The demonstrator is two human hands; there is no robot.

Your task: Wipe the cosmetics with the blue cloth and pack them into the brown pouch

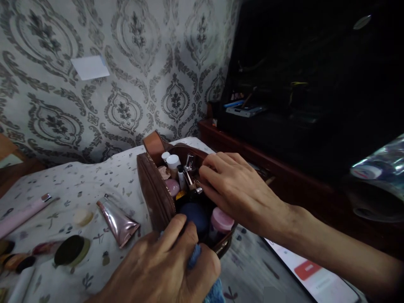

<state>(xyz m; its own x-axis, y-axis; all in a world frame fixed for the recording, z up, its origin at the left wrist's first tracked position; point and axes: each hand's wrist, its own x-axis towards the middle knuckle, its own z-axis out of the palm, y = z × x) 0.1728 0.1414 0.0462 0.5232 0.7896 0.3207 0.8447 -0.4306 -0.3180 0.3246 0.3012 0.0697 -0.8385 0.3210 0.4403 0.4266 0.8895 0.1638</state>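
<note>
A brown cosmetic bag (154,193) stands unzipped on the bed. Inside are a white-capped bottle (173,164), a pink-lidded jar (222,220), a round dark blue item (195,216), a pink round item (172,187) and several small tubes. My right hand (233,185) reaches over the bag's right rim, fingers curled down into it; the fingertips are hidden, so what they grip cannot be made out. At the bag's near end, my left hand (164,261) is closed round a fuzzy blue cloth (214,292), part of which shows between thumb and fingers.
On the patterned sheet (123,176) to the left lie a shiny pink squeeze tube (118,221), a dark-lidded jar (71,251), a long pink tube (23,216) and other cosmetics. A lit phone (315,273) lies under my right forearm. Dark wooden furniture (240,147) borders the bed.
</note>
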